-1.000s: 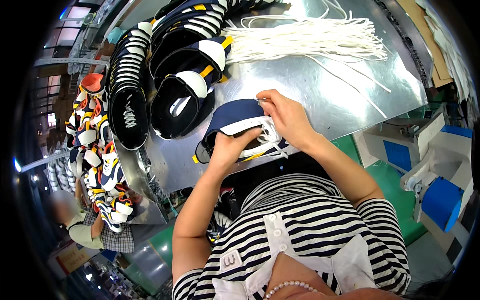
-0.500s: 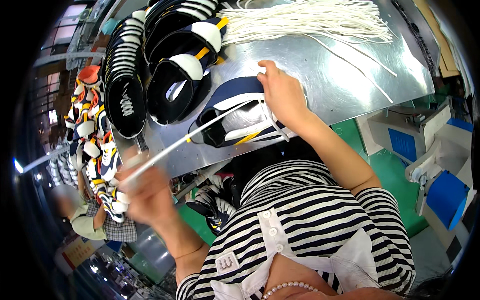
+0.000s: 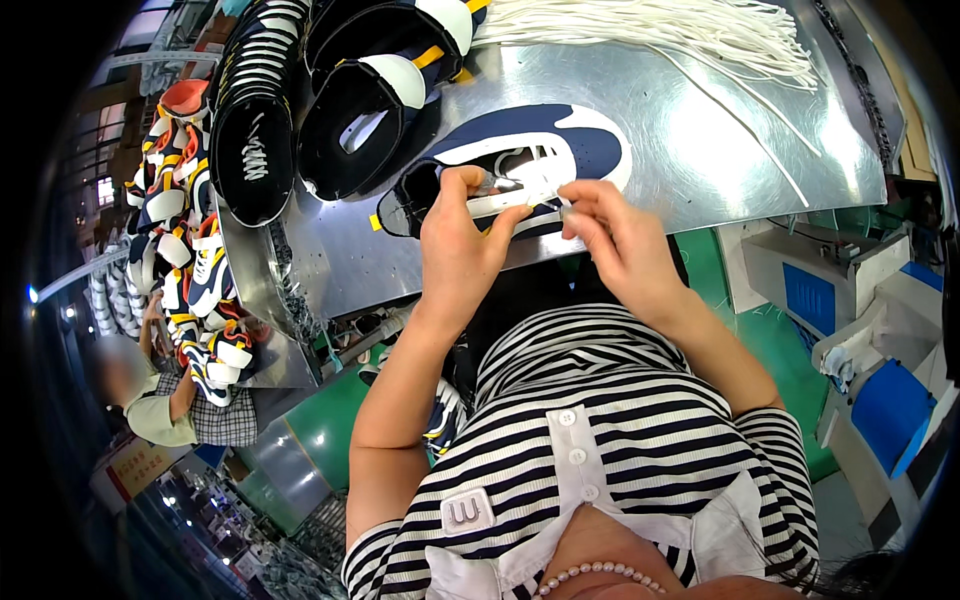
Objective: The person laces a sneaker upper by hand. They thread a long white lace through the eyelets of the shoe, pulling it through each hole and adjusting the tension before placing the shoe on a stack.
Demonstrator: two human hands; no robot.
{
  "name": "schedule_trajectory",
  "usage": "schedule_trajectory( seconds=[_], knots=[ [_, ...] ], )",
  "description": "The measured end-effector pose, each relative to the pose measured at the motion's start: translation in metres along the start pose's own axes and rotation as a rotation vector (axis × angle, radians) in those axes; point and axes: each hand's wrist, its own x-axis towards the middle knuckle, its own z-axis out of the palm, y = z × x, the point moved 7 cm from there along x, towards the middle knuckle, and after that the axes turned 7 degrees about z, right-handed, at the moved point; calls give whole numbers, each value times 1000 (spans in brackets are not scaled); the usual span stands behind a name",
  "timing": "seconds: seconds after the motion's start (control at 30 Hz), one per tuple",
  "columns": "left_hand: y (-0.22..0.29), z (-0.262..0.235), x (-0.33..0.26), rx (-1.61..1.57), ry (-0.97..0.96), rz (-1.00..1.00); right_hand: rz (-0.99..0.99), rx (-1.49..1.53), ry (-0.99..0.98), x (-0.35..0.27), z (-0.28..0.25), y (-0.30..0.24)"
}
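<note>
A navy and white sneaker upper (image 3: 593, 140) lies on its side on the metal table, toe to the right, with its opening toward the left. White lace (image 3: 546, 170) crosses its front eyelets. My left hand (image 3: 462, 245) grips the upper at the near edge of the opening, thumb and index finger on either side of the white eyelet strip. Just to the right, my right hand (image 3: 625, 245) pinches the white shoelace close to the eyelets, thumb against forefinger. The fingers partly hide the lace ends.
A bundle of white laces (image 3: 660, 35) lies at the back of the metal table (image 3: 720, 150). Nested uppers (image 3: 255, 160) and black-lined uppers (image 3: 350, 130) stand at the left. Beyond, more sneakers (image 3: 205, 265) are piled near a co-worker (image 3: 165, 410). White and blue bins (image 3: 890, 400) stand at right.
My left hand has come in from the lower left, where it was pulling a lace taut, to the upper. My right hand has moved off the toe to the lacing.
</note>
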Motion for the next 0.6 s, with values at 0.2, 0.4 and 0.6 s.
schedule_trajectory(
  seconds=[0.2, 0.4, 0.6],
  knots=[
    [-7, 3, 3, 43, -80, 8, 59, -83, -30, 5, 7, 11],
    [-3, 7, 0, 9, -88, 123, 149, -45, -46, 13, 8, 13],
    [7, 16, -5, 39, -64, 306, 102, -164, 41, 32, 29, 16]
  ],
)
